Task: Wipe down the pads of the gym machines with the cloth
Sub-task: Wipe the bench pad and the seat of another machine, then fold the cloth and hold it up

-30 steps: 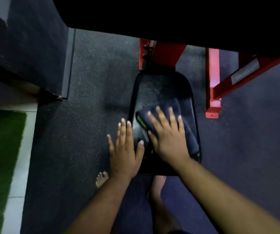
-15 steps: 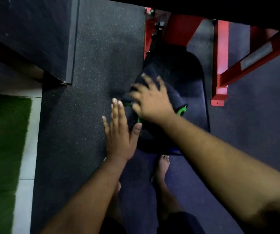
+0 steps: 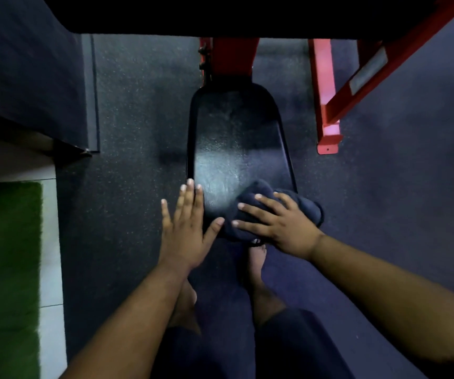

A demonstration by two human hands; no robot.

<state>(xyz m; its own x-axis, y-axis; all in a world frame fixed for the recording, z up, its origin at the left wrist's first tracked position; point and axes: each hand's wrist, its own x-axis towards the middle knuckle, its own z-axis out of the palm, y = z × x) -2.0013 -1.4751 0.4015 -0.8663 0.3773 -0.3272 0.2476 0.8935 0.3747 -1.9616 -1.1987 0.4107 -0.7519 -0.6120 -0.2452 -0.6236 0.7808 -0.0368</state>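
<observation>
A: Where was the cloth [image 3: 280, 206] at that moment?

B: Bunched at the lower right corner of the seat pad [image 3: 236, 138], near the middle of the frame; part of it spilled over the pad's right edge; the right hand [image 3: 283, 222] lay on top of it with fingers spread and slightly bent, pressing it down rather than pinching it.

A: And half a second before?

B: The same hand had the cloth farther up the pad, towards its left side; a second before, it was nearer the lower middle; so the cloth had swept up and then come back down to the near right corner; I judged that to be one full pass of a wiping stroke.

A: What did that mean for the job?

B: The middle of the pad lay bare and showed a pale sheen, possibly damp from the wipe, though I could not be sure; the upper end by the red frame [image 3: 231, 58] looked duller; it probably needed another stroke.

A: The other hand?

B: The left hand [image 3: 187, 228] was flat with fingers straight and together, thumb out, at the pad's lower left edge; it held nothing; it had kept much that place throughout; whether it touched the pad I could not tell.

A: Beyond that?

B: Speckled rubber floor [image 3: 138, 105] all round; a red brace [image 3: 327, 105] at upper right; green turf [image 3: 4, 255] at lower left; bare feet [image 3: 257, 258] under the pad's near end.
</observation>
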